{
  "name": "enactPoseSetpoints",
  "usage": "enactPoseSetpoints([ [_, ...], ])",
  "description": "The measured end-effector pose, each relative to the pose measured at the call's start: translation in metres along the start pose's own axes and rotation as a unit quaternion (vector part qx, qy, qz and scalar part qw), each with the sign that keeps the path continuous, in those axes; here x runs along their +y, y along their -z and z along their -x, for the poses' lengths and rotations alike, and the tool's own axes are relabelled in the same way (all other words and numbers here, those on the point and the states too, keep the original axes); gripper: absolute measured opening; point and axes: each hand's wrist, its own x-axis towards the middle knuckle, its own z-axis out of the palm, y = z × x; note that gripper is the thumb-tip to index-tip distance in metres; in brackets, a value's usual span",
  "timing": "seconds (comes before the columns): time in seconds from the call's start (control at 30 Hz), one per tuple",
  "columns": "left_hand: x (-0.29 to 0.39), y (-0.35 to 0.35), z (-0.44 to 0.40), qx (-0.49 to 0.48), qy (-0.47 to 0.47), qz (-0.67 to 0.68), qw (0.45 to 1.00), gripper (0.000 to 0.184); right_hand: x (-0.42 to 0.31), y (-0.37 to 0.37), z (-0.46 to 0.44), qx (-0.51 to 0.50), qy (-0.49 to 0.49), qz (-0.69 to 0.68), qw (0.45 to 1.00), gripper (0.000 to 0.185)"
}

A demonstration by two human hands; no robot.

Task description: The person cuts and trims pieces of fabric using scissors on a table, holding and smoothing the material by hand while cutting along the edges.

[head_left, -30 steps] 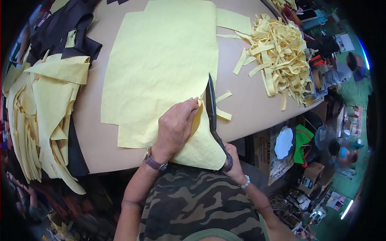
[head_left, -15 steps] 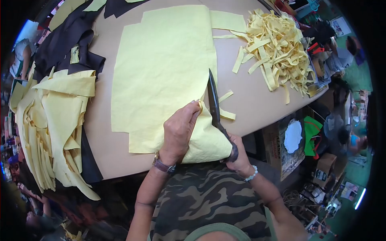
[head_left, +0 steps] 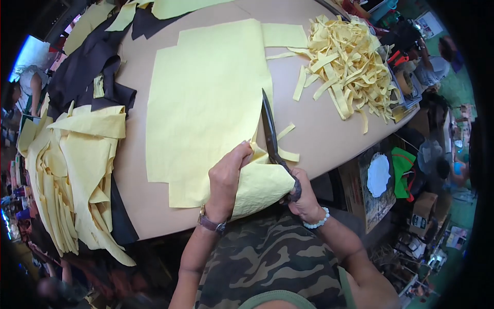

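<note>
A large pale yellow fabric sheet (head_left: 206, 98) lies on the table, its near right corner lifted and folded over. My left hand (head_left: 226, 175) pinches that raised edge between thumb and fingertips. In my right hand (head_left: 306, 198) are the dark handles of large black scissors (head_left: 269, 126). Their blades point away from me along the sheet's right edge, the tip resting over the fabric. A narrow margin of yellow cloth shows just right of the blades. Two small cut strips (head_left: 289, 155) lie beside the scissors on the right.
A heap of yellow fabric strips (head_left: 350, 67) sits at the back right. Draped yellow cloth (head_left: 77, 170) and dark fabric (head_left: 85, 67) cover the left side. The tan table (head_left: 136, 154) ends close to my body. Cardboard boxes (head_left: 423, 211) stand at right, below table level.
The view has shifted a little, so the sheet sits lower in the picture. The folded corner lies flatter against the scissors. Both hands keep their hold.
</note>
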Motion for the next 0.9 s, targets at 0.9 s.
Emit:
enactPoseSetpoints([
  [0.9,0.002,0.012,0.002,-0.022,0.014,0.031,0.999,0.026,-0.020,0.008,-0.024,-0.024,0.000,0.021,1.000,0.016],
])
